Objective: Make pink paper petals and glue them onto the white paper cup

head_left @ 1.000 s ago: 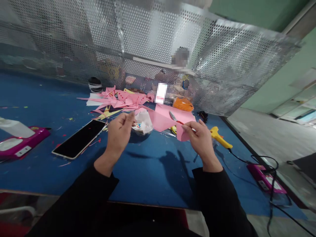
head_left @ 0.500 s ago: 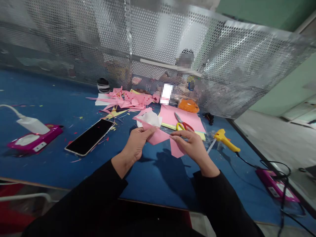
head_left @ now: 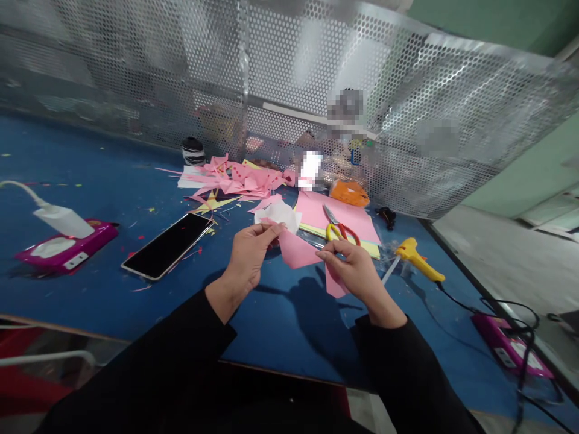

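Note:
A strip of pink paper [head_left: 298, 252] is stretched between my two hands above the blue table. My left hand [head_left: 246, 256] pinches its left end between thumb and fingers. My right hand [head_left: 347, 265] grips it farther along, and a pink end hangs below those fingers. Just beyond my left hand is a crumpled white piece [head_left: 279, 215], perhaps tissue or paper; whether my hand touches it I cannot tell. Scissors [head_left: 341, 231] with one yellow and one red handle lie past my right hand on a stack of pink and yellow sheets [head_left: 312, 208].
A phone [head_left: 167, 247] lies left, beside a purple power strip [head_left: 67, 244] with a white plug. Pink scraps [head_left: 246, 178] are heaped at the back. At right lie a yellow glue gun [head_left: 418, 259] and a corded purple power strip [head_left: 511, 343]. A perforated metal screen [head_left: 312, 60] stands behind.
My hands have drawn slightly apart, and the pink strip between them is pulled straighter. The camera view has shifted slightly.

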`<state>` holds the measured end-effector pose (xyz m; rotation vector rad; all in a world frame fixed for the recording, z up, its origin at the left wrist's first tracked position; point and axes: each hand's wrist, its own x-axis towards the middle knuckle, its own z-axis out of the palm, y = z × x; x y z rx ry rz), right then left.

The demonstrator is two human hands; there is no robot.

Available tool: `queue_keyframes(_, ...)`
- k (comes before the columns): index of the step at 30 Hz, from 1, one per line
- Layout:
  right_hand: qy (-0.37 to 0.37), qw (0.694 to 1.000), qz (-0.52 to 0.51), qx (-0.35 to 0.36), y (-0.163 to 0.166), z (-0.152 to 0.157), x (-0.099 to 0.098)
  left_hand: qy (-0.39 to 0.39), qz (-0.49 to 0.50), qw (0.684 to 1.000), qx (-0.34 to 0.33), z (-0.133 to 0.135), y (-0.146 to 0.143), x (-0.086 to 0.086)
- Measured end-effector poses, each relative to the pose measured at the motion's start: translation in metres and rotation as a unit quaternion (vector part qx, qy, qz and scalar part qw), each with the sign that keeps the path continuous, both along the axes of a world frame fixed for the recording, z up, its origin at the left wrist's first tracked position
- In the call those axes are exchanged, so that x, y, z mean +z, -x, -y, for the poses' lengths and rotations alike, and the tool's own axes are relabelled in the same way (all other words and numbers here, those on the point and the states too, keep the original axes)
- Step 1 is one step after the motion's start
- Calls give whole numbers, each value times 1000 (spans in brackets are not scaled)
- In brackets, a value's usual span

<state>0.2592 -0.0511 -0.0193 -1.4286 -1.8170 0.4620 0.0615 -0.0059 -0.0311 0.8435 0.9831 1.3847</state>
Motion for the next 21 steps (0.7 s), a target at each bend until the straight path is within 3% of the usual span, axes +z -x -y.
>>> queue_keyframes(9, 19, 1000, 3, 6, -2, 0, 1, -25, -13, 999, 32, -1, 4, 5)
queue_keyframes(14, 6, 999, -17, -30, -5, -2, -1, -28, 40, 990, 130, -8, 12, 4)
queue_keyframes(16, -11, 998, -32, -48, -4, -2, -1, -22, 46, 995, 84, -7, 10, 3)
queue_keyframes(19, -16, 998, -46, -41, 1, -1, -2, 8, 21, 997, -76, 1, 2, 3)
queue_keyframes(21, -8, 998, -47, -31, 5, 0, -2, 27, 6, 993, -118, 5, -2, 3)
